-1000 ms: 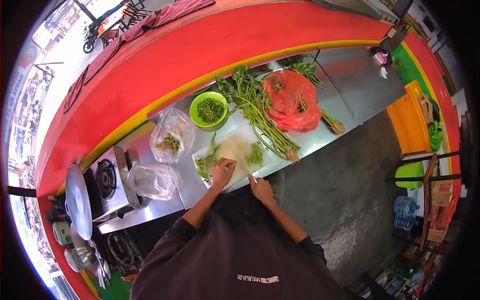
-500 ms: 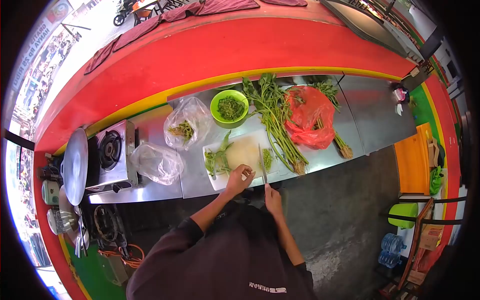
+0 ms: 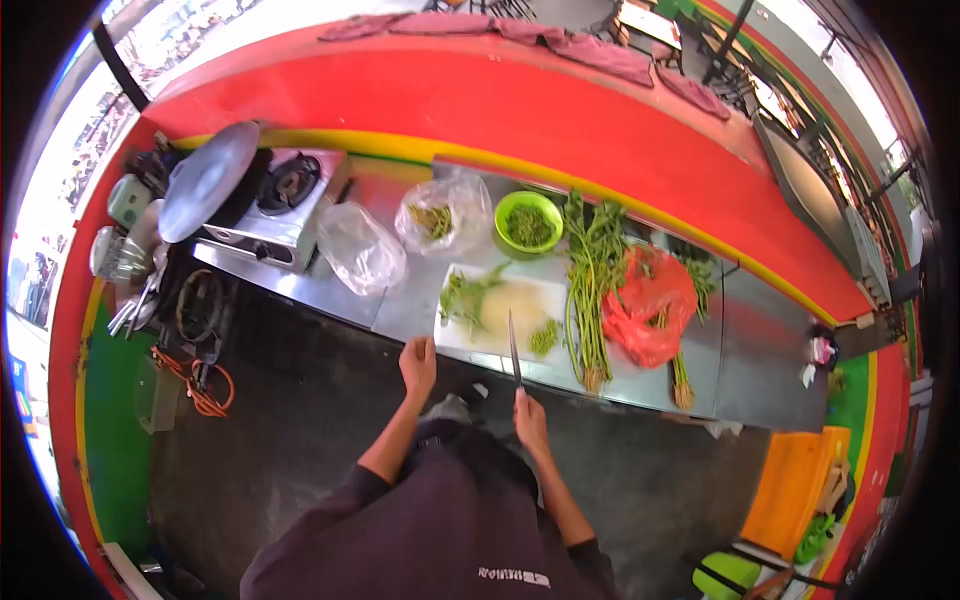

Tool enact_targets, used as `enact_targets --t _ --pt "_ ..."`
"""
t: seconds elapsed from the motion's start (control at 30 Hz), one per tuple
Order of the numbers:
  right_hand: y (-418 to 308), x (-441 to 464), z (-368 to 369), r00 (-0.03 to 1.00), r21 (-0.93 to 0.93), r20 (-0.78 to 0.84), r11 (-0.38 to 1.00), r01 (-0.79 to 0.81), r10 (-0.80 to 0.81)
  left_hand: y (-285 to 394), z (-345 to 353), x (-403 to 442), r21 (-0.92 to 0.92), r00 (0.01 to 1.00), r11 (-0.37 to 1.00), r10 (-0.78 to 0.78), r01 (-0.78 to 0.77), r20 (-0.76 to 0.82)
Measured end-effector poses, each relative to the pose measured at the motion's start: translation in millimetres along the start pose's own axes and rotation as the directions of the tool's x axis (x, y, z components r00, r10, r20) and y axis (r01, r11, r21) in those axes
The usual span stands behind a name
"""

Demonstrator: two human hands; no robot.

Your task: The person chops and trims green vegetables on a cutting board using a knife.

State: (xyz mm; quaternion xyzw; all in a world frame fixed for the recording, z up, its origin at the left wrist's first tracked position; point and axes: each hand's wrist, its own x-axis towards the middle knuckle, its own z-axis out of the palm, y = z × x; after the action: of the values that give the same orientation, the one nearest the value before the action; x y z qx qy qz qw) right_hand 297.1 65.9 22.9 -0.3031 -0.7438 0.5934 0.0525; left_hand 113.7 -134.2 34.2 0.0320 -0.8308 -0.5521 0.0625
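Observation:
My right hand is closed round the handle of a knife, its blade pointing away from me over the cutting board's front part. Just off the near left corner of the white cutting board is my left hand, fingers curled; whether it holds something small is hidden. Leafy greens lie on the board's left side, and a small pile of chopped green pieces on its right. Behind the board a green bowl contains chopped greens.
Long-stemmed greens and a red plastic bag lie right of the board. Two clear plastic bags are on the left, beside a gas stove. A large round metal lid leans at the far left.
The view has swung, shifting the counter within the frame. My left hand has moved off the board to its near left. The knife remains in my right hand.

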Motion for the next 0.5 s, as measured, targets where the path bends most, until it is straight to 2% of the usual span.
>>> enact_targets --t 0.03,0.1,0.17,0.23,0.3,0.37,0.43,0.5 --pt "9 -2 -2 1.0 -0.025 -0.011 1.0 0.019 -0.019 -4 -10 -10 0.106 1.0 0.994 -0.018 0.02 -0.016" --pt "15 -8 -8 1.0 0.036 -0.013 0.999 0.01 -0.009 -32 -7 -23 -0.128 0.994 0.988 -0.079 0.087 0.071" --pt "11 -28 -20 0.977 0.178 0.046 0.961 -0.213 0.208 -18 -14 -31 -0.041 0.988 0.994 -0.091 0.097 0.126" --pt "21 -43 -18 0.96 0.191 0.06 0.941 -0.28 0.273 -21 -14 -31 -0.05 0.987 0.993 -0.103 0.109 0.122" --pt "35 -57 -14 0.979 0.148 0.08 0.969 -0.196 0.186 -20 -13 -23 -0.056 0.986 0.992 -0.107 0.115 0.13" --pt "32 -75 -11 0.98 0.129 0.062 0.972 -0.198 0.191 -11 -5 -12 -0.053 0.982 0.993 -0.097 0.107 0.161" --pt "29 -80 -10 1.0 -0.057 0.003 0.998 -0.011 0.011 -18 9 7 -0.07 0.981 0.994 -0.066 0.08 0.183" --pt "24 -70 -15 0.999 -0.091 0.018 0.995 -0.047 0.049 -27 23 25 0.024 0.983 1.0 -0.022 0.017 0.183"
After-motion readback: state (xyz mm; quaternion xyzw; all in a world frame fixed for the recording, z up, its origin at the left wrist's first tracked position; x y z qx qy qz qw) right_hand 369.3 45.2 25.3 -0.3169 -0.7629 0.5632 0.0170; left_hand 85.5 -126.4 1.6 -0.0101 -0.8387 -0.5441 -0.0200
